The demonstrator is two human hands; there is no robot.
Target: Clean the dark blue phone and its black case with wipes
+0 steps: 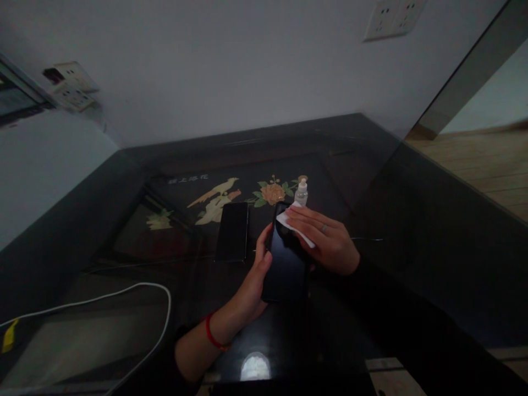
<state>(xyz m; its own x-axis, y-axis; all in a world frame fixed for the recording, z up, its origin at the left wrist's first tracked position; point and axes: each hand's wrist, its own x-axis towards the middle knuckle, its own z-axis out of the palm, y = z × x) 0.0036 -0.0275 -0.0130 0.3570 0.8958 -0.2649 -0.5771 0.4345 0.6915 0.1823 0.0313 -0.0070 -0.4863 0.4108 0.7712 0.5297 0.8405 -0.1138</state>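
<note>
A dark smartphone [284, 267] is tilted up off the table, gripped along its left edge by my left hand [258, 275]. The thumb lies on the near side and the other fingers go behind it, partly hidden. My right hand [325, 236] presses a folded white cloth or tissue [286, 219] against the upper part of the screen. A second black phone [232, 232] lies flat on the table, left of the held one. Just beyond my right fingers stands a small clear bottle [301, 192] with a white top.
The glossy black table [165, 165] carries a bird-and-flower picture and meets the wall at the back. A white cable [140, 285] curves across the left front, near a yellow tag [9, 336]. Wall sockets [391, 16] are above.
</note>
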